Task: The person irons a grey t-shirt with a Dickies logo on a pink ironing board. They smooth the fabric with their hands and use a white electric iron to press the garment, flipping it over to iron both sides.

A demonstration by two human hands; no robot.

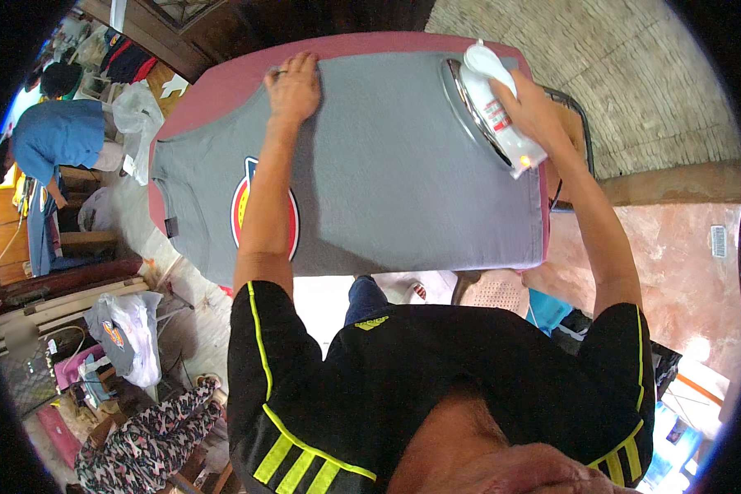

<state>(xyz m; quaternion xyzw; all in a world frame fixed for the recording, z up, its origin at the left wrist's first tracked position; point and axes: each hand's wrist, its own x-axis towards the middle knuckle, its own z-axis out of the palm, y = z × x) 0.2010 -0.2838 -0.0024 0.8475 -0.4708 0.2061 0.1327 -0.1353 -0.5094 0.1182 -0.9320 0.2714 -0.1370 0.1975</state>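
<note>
A grey T-shirt (370,156) with a round red, white and yellow emblem (292,222) lies spread over the maroon-covered ironing board (214,95). My right hand (531,111) is wrapped round the handle of a white steam iron (492,103) at the board's right end. The iron's chrome-edged soleplate stands tilted along its left side, and a small orange light glows at its heel. Whether the plate touches the cloth I cannot tell. My left hand (295,89) rests palm down on the shirt near the far edge, fingers stretched out, holding nothing.
A metal-framed stand (580,123) sits behind the board's right end. To the left, a person in a blue shirt (62,136) bends at a wooden table. Plastic-wrapped clothing (128,333) lies at the lower left. A chair with a perforated seat (494,292) is near my right side.
</note>
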